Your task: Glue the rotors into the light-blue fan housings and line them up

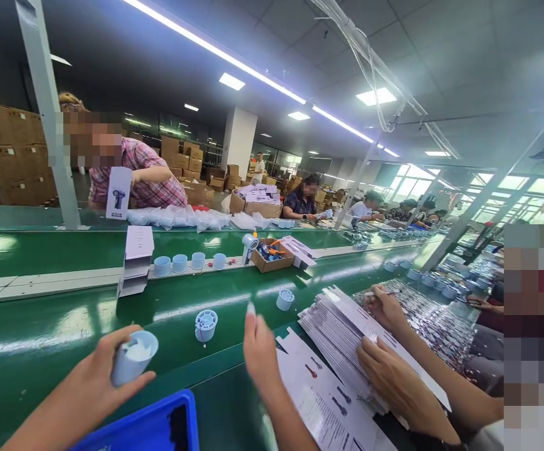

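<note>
Pale-blue cup [131, 366] sits tilted in the left grip [124, 363], fingers and thumb closed around its side; it is held just beyond the far edge of the blue tray [145, 426], its mouth turned up and to the right, with something whitish inside (too blurred to name). The right grip [260, 351] is raised to the right of the tray, fingers upright and close together; whether it pinches the small pale tip above it, I cannot tell.

Beyond the tray and slightly right, a second cup [206, 326] stands on the green surface [65, 319], its ribbed end up and a thin wire at its side. A third cup [285, 299] is farther out and farther right of the tray. Well beyond the tray, a row of four cups [180, 263] lines a pale strip, between a standing white carton [138, 254] and a cardboard box [272, 265] of small parts, an orange-handled tool [279, 246] on top. Right of the tray lie printed flat cartons [312, 376] and a thick stack [333, 341], where a co-worker's forearms [434, 363] reach in. Inside the tray, near its right wall, is a black patch [178, 429].
</note>
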The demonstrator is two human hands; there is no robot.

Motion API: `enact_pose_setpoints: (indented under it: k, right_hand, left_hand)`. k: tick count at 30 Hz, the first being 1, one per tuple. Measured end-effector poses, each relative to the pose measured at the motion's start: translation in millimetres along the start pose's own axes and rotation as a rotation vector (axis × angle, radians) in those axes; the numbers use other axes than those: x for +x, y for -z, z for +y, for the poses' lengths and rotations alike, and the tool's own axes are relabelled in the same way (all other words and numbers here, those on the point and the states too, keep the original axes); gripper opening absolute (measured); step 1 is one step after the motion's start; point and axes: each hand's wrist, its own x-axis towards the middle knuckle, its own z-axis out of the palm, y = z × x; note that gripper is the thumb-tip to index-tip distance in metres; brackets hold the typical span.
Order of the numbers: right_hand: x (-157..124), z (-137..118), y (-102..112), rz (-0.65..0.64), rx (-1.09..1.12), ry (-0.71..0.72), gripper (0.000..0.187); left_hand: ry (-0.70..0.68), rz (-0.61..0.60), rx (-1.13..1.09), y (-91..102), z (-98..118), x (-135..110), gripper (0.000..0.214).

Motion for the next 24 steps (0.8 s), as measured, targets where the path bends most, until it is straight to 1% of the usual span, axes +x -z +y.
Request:
enact_pose_setpoints:
  k: [1, 3, 4, 5, 7, 8, 10, 11, 12, 15, 16, 17, 19, 20, 22, 24]
  right_hand:
    - [27, 9, -2, -0.002, -0.119, -0.058, 0.044]
    - [82, 29, 1, 0.004, -0.326, -0.206, 0.028]
    - [106, 39, 3, 0.007, -0.418, -0.298, 0.026]
    - [125, 48, 4, 0.002, -0.493, -0.378, 0.029]
    - [151, 64, 6, -0.03, -0.605, -0.52, 0.034]
    - [159, 70, 6, -0.057, -0.643, -0.574, 0.035]
    - [165, 77, 2, -0.123, -0.697, -0.637, 0.034]
    - [164, 78, -2, -0.161, -0.715, -0.643, 0.034]
    - [161, 77, -8, -0.2, -0.728, -0.634, 0.033]
    - [138, 63, -32, -0.314, -0.745, -0.541, 0.03]
    - [126, 55, -41, -0.346, -0.744, -0.497, 0.029]
    - [113, 46, -48, -0.372, -0.74, -0.451, 0.027]
    - [84, 25, -55, -0.399, -0.728, -0.364, 0.025]
    - [70, 15, -53, -0.402, -0.72, -0.327, 0.024]
    - [41, -3, -43, -0.392, -0.705, -0.265, 0.02]
    - [10, -12, -25, -0.38, -0.688, -0.217, 0.013]
  left_hand:
    - [0.004, -0.093, 0.039, -5.6, 4, 7, 0.047]
    - [-0.009, -0.292, 0.099, -16.1, 14, 21, 0.042]
    - [-0.02, -0.37, 0.137, -21.2, 19, 28, 0.044]
    - [-0.025, -0.424, 0.197, -26.4, 23, 35, 0.052]
    - [-0.014, -0.483, 0.367, -37.6, 30, 48, 0.068]
    - [-0.011, -0.499, 0.45, -43.9, 32, 55, 0.067]
    - [-0.02, -0.527, 0.56, -58.5, 37, 69, 0.054]
    - [-0.026, -0.534, 0.584, -67.0, 39, 75, 0.052]
    - [-0.027, -0.539, 0.595, -76.2, 42, 81, 0.057]
    - [-0.033, -0.584, 0.601, -105.0, 49, 94, 0.094]
    - [-0.04, -0.599, 0.595, -113.6, 51, 96, 0.102]
    - [-0.053, -0.607, 0.589, -120.6, 51, 97, 0.103]
    - [-0.097, -0.602, 0.582, -128.7, 49, 97, 0.091]
    - [-0.126, -0.593, 0.579, -129.2, 47, 96, 0.081]
    - [-0.186, -0.565, 0.562, -123.7, 45, 94, 0.064]
    - [-0.237, -0.529, 0.531, -112.8, 47, 91, 0.058]
